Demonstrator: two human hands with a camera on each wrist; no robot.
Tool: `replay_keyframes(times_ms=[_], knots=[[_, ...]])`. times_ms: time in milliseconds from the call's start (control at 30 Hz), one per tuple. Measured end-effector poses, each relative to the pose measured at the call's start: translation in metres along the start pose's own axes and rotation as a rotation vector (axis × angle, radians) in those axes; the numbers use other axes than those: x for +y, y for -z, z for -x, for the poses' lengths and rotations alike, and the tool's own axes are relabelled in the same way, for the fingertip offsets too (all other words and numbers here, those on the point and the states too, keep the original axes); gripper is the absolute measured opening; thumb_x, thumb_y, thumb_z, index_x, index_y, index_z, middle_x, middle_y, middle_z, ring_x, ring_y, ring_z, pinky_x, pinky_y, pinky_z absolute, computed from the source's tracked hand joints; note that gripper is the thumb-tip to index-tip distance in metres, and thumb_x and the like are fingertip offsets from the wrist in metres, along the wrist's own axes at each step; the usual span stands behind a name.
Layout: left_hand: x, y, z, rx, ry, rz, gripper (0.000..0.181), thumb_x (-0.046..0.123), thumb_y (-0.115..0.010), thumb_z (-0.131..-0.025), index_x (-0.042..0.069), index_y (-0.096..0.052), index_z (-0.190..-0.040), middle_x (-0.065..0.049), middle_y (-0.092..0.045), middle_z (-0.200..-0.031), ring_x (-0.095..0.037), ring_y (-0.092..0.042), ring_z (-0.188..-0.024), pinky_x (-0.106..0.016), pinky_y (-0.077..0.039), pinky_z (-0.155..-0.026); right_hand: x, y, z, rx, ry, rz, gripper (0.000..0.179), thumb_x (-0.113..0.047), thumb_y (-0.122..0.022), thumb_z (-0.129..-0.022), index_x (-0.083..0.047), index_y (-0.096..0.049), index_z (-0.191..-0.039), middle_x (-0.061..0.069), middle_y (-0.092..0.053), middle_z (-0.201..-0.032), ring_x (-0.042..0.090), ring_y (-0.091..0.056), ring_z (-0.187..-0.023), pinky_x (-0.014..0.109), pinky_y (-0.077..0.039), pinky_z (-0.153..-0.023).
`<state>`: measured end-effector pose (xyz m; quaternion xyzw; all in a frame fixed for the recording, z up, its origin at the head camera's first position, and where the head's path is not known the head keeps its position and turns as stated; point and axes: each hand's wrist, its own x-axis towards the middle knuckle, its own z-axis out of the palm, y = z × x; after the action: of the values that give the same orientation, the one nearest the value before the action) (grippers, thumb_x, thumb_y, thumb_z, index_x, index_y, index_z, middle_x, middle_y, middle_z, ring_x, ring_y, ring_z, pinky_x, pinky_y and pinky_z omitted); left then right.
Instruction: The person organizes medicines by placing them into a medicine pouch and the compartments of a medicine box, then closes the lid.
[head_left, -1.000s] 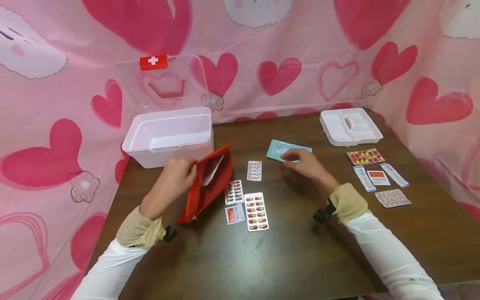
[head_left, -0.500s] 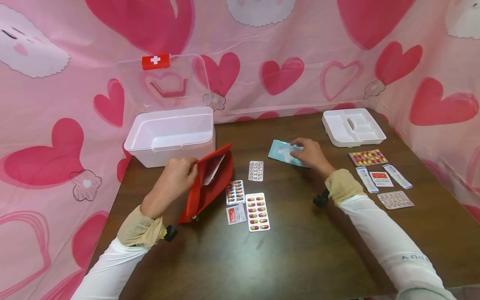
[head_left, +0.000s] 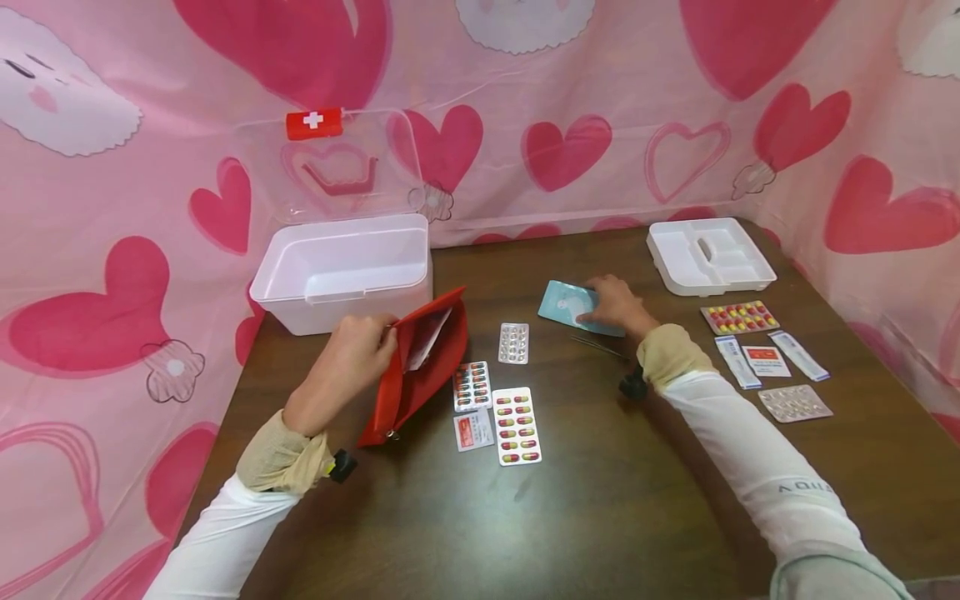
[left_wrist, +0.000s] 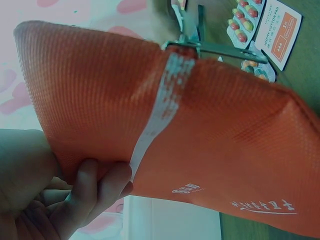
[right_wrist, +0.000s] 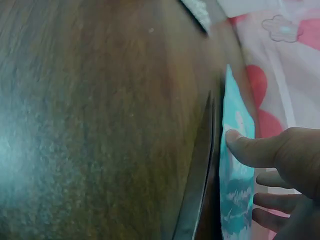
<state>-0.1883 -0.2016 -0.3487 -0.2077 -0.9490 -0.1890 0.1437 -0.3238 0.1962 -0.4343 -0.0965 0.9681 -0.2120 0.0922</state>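
My left hand point(head_left: 351, 367) grips the upper edge of a red zip pouch point(head_left: 390, 408), its mouth spread toward the right. A whitish packet point(head_left: 429, 340) shows inside the pouch. In the left wrist view, curled fingers point(left_wrist: 95, 192) hold the orange-looking fabric point(left_wrist: 225, 145) by its border. Over at the teal flat packet point(head_left: 564, 303), my right hand point(head_left: 617, 304) pinches its near side. The right wrist view has the thumb point(right_wrist: 250, 149) on the packet's face point(right_wrist: 237, 195) and the other fingers beyond its far edge. Metal tweezers point(right_wrist: 200, 195) lie alongside on the wood.
A white first-aid box point(head_left: 341, 312) with its clear lid raised stands back left. Between the hands lie blister packs point(head_left: 517, 427) and an iodine cotton pad sachet point(head_left: 474, 430). A white divided tray point(head_left: 712, 257) sits back right, with more blister packs point(head_left: 795, 403) and sachets before it.
My right hand has come down onto the teal packet and closed on it, shifting slightly rightward and uncovering the tweezers. The left hand and red pouch stay put.
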Motion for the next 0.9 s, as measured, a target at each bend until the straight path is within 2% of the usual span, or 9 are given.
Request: replay_keyframes(times_ms=[100,267,333,433,567,667,900], knots=[[0.000,0.000,0.000,0.002,-0.005,0.000,0.016,-0.001,-0.055,-0.090,-0.004,-0.071,-0.090,-0.013,-0.067,-0.069,-0.023,-0.056,-0.058,-0.038,-0.052,-0.057,0.000,0.000,-0.001,-0.027,-0.067,0.024,0.077,-0.031,-0.078,-0.083,0.000,-0.044,-0.144,0.031,-0.032,-0.151,0.057,-0.026,-0.137,0.087,-0.019,-0.098],[0.001,0.000,0.000,-0.009,0.001,0.005,0.016,-0.001,-0.055,-0.090,-0.004,-0.071,-0.089,-0.011,-0.066,-0.067,-0.022,-0.055,-0.057,-0.036,-0.051,-0.056,0.001,0.001,-0.004,-0.015,-0.098,0.063,0.082,-0.035,-0.081,-0.080,0.002,-0.044,-0.143,0.034,-0.038,-0.144,0.059,-0.027,-0.131,0.086,-0.020,-0.098],[0.001,0.000,0.000,-0.013,0.004,0.006,0.016,-0.001,-0.055,-0.090,-0.003,-0.071,-0.087,-0.010,-0.064,-0.064,-0.020,-0.053,-0.056,-0.035,-0.049,-0.055,0.002,0.001,-0.005,0.005,-0.101,0.070,0.081,-0.035,-0.081,-0.079,0.003,-0.045,-0.140,0.035,-0.043,-0.140,0.059,-0.029,-0.130,0.084,-0.023,-0.098],[0.001,0.000,-0.001,-0.017,0.003,0.003,0.016,-0.001,-0.055,-0.090,-0.002,-0.070,-0.086,-0.008,-0.062,-0.062,-0.020,-0.052,-0.055,-0.033,-0.048,-0.054,0.005,0.002,-0.004,0.052,-0.069,0.056,0.072,-0.030,-0.080,-0.081,0.006,-0.046,-0.135,0.035,-0.052,-0.128,0.057,-0.040,-0.123,0.075,-0.037,-0.097],[0.002,0.001,-0.002,-0.017,0.002,-0.002,0.016,-0.001,-0.054,-0.090,-0.002,-0.070,-0.084,-0.007,-0.060,-0.060,-0.020,-0.050,-0.054,-0.033,-0.046,-0.054,0.007,0.005,-0.001,0.091,-0.040,0.020,0.059,-0.022,-0.074,-0.086,0.006,-0.047,-0.130,0.031,-0.060,-0.114,0.048,-0.056,-0.107,0.062,-0.048,-0.088],[0.003,0.001,-0.001,-0.015,0.003,-0.007,0.016,-0.001,-0.054,-0.090,-0.002,-0.069,-0.084,-0.008,-0.059,-0.059,-0.020,-0.049,-0.054,-0.033,-0.045,-0.054,0.008,0.007,0.002,0.104,-0.043,0.008,0.053,-0.021,-0.072,-0.087,0.003,-0.048,-0.128,0.029,-0.061,-0.111,0.046,-0.059,-0.102,0.061,-0.049,-0.084],[0.003,0.000,-0.002,-0.016,-0.002,-0.009,0.016,-0.001,-0.055,-0.090,-0.003,-0.071,-0.086,-0.010,-0.063,-0.063,-0.021,-0.052,-0.056,-0.035,-0.048,-0.055,0.008,0.011,0.007,0.179,-0.018,-0.008,0.040,-0.018,-0.071,-0.087,-0.001,-0.055,-0.119,0.028,-0.064,-0.110,0.050,-0.061,-0.101,0.063,-0.048,-0.078]])
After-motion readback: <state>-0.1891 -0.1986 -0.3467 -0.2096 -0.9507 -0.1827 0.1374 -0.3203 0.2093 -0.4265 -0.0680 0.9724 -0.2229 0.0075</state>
